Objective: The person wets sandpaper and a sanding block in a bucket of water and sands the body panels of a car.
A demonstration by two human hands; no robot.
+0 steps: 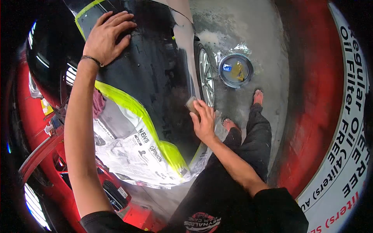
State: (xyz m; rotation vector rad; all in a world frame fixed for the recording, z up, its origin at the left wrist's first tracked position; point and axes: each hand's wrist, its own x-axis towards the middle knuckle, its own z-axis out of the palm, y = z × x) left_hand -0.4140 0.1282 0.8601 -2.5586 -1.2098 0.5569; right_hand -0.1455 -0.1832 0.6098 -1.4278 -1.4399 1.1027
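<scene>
"Low in the view, how does the right hand (204, 122) stand?"

"Fingers bent, thumb opposed, closed on a small greyish block (191, 104). Block sits on the edge of the dark panel (155, 81), wheel side; its underside is hidden."

"Adjacent material?"

"Printed newspaper (134, 153), bordered by yellow-green tape (126, 101), along the panel's near side."

"And the left hand (108, 39)?"

"Farther up the panel: palm down, fingers loosely spread, resting on the surface. Cannot tell whether anything lies beneath."

"Beyond?"

"Silver-spoked wheel (206, 73) just beside the panel. On the grey floor (268, 42), a round basin (220, 72) containing one blue item (227, 67) and something yellow-brown (237, 71)."
</scene>
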